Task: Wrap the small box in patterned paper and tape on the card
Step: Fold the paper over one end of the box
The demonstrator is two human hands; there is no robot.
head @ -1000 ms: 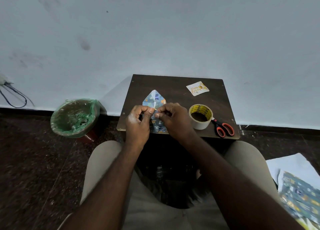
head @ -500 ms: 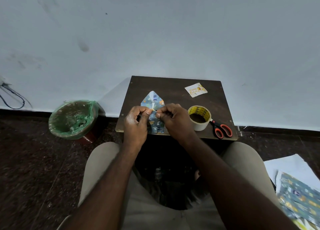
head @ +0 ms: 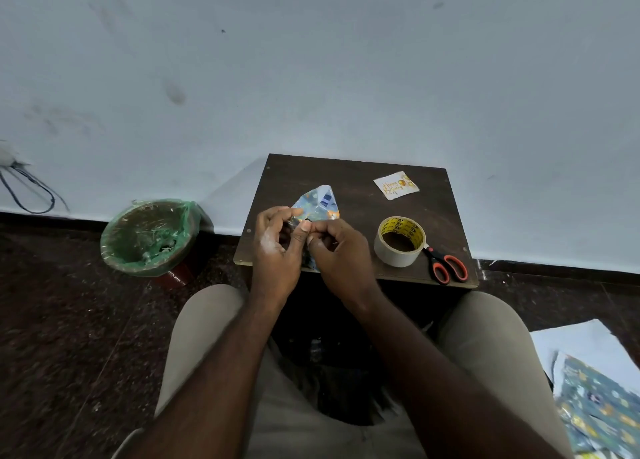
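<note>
Two forearms converging from lap to near edge of table [head: 349, 173]. Fingers of left grip [head: 273, 247] curled, thumb and forefinger pinched on paper [head: 320, 200]; right grip [head: 341, 250] curled tight, pinched on same fold, thumb tips side by side. Box hidden under paper, between grips. Card [head: 396, 185] apart, far right.

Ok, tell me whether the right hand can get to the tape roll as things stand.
Probably yes. The tape roll stands on the table just right of the right hand, nothing between them. That hand is pinching the patterned paper with the left hand, though, so it must let go first.
</note>
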